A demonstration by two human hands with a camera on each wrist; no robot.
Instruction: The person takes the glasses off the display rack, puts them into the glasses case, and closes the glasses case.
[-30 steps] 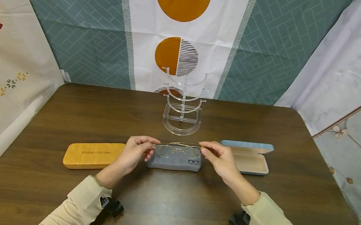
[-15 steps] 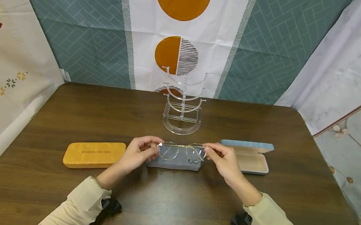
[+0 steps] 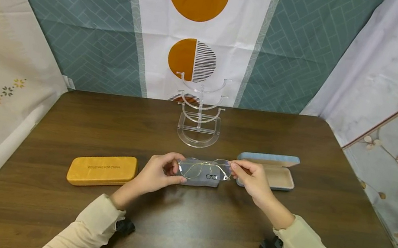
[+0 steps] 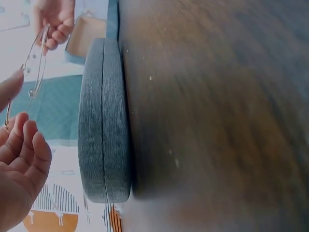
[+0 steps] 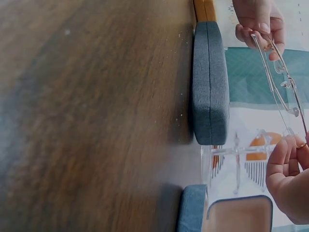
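A pair of thin gold-framed eyeglasses [image 3: 206,164] with clear lenses is held above the closed grey glasses case [image 3: 198,182], and in the head view it overlaps the case. My left hand [image 3: 157,173] pinches one end of the frame between thumb and fingers. At the other end, the fingertips and thumb of my right hand [image 3: 252,180] grip the frame. Both wrist views show the glasses raised off the table, with nose pads visible in the right wrist view. The grey case [image 4: 103,121] lies on the table beyond the left wrist.
To the left lies a closed yellow glasses case [image 3: 102,170] with dark lettering. A light blue case [image 3: 270,158] stands open at right, its beige inside showing. Behind the hands rises a clear tiered display stand [image 3: 198,129], near the table's back edge and a patterned cloth [image 3: 294,48].
Both hands have shifted slightly right with the eyeglasses and turned them, so the lenses and temples show at a different tilt. The left thumb now stretches further along. The head view has shifted slightly.
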